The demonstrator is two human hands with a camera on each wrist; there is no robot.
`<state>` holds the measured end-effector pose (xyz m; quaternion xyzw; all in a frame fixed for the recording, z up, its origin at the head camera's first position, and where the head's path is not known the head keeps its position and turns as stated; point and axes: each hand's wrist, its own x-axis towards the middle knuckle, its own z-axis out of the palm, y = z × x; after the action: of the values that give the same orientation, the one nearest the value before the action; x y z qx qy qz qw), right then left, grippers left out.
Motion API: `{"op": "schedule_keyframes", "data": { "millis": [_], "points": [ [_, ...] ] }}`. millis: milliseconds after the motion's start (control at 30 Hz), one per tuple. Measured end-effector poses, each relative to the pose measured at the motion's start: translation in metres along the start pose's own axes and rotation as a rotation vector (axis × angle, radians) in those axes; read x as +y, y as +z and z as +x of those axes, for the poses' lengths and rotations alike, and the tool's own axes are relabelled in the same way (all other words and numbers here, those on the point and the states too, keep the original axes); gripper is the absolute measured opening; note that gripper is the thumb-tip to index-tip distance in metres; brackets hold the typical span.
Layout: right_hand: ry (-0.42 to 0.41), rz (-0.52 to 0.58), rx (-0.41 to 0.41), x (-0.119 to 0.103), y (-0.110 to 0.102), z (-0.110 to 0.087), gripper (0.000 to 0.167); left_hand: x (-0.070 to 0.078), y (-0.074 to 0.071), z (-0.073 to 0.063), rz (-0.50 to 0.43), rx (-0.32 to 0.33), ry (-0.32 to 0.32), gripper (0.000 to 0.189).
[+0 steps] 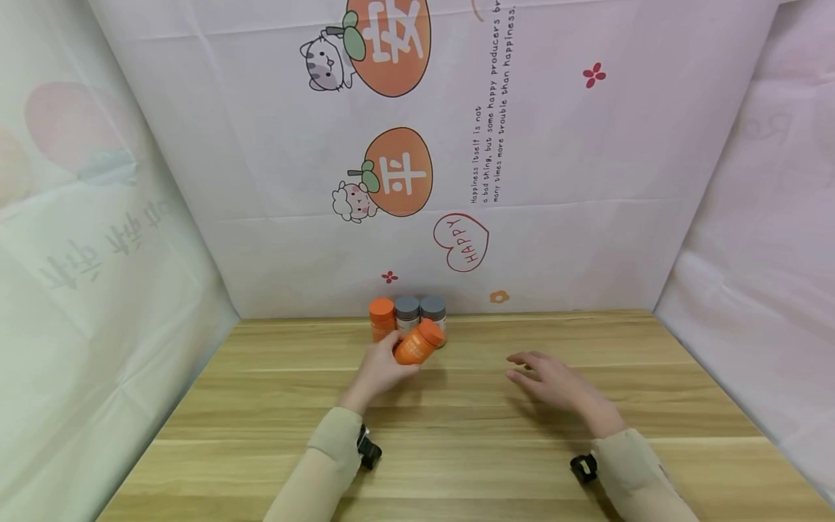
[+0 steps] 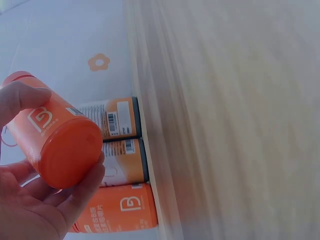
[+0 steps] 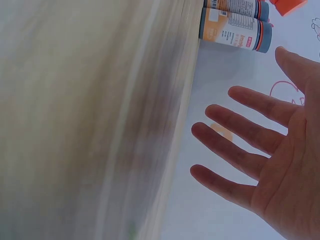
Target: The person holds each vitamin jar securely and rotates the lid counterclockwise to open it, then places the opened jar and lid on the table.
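Observation:
My left hand (image 1: 378, 371) grips an orange bottle (image 1: 417, 348) that is tilted to the right, its lid upward. In the left wrist view the thumb lies on one side of this bottle (image 2: 42, 122) and the fingers on the other, with its round base toward the camera. Behind it another orange bottle (image 1: 382, 313) stands upright, beside two grey-lidded bottles (image 1: 407, 307). The held bottle partly covers this row. Off to the right, my right hand (image 1: 554, 380) hovers over the table with nothing in it; its fingers (image 3: 240, 127) are spread in the right wrist view.
The wooden table (image 1: 457, 449) ends at a white printed cloth (image 1: 554, 217) hung behind the bottles. More cloth (image 1: 78, 326) hangs along the left and right sides. Each wrist carries a small black camera (image 1: 369, 451).

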<state>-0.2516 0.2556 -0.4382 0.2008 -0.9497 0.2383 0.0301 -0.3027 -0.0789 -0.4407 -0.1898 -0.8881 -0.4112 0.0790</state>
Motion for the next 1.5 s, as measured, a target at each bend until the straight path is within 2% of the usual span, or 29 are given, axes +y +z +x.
{"op": "schedule_keyframes", "data": {
  "millis": [167, 633, 867, 1133, 1500],
  "points": [
    [-0.004, 0.006, -0.007, -0.002, 0.003, 0.003, 0.057, 0.003, 0.005, 0.001, -0.012, -0.013, 0.012, 0.042],
    [-0.007, 0.039, -0.007, -0.007, 0.009, 0.014, 0.056, 0.012, 0.015, 0.003, 0.06, -0.049, 0.045, 0.044],
    [-0.017, 0.073, 0.002, -0.013, 0.012, 0.019, 0.05, 0.017, 0.02, 0.001, 0.031, -0.072, 0.03, 0.043],
    [-0.026, 0.09, 0.011, -0.021, 0.017, 0.025, 0.053, 0.024, 0.025, -0.001, -0.005, -0.093, 0.031, 0.045],
    [-0.031, 0.144, 0.017, -0.035, 0.022, 0.03, 0.056, 0.026, 0.031, -0.002, 0.039, -0.102, 0.051, 0.046]
  ]
}}
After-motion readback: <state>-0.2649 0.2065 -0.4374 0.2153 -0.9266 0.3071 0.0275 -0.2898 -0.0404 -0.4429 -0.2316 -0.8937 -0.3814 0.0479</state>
